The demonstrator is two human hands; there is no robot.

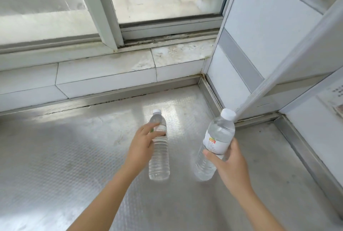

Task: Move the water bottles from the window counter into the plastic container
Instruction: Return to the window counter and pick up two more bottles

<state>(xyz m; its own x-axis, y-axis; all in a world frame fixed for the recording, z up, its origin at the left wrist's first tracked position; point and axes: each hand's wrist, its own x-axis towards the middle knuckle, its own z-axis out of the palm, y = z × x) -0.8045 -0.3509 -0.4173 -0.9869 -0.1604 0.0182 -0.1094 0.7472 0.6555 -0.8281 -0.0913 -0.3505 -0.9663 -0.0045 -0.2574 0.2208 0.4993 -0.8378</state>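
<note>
Clear left water bottle (159, 156) stands upright on the steel worktop (65, 156), the left hand (141, 145) curling fingers (151, 126) round its label, while the right hand (228, 164) clamps the tilted right water bottle (219, 134), cap leaning away; no container is in view.

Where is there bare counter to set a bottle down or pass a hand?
Free: the wide counter stretch left of the left hand; the strip between the right hand and the raised metal edge; the band behind both bottles, before the tiled ledge. Crowded: the narrow gap between the left bottle and right bottle.
</note>
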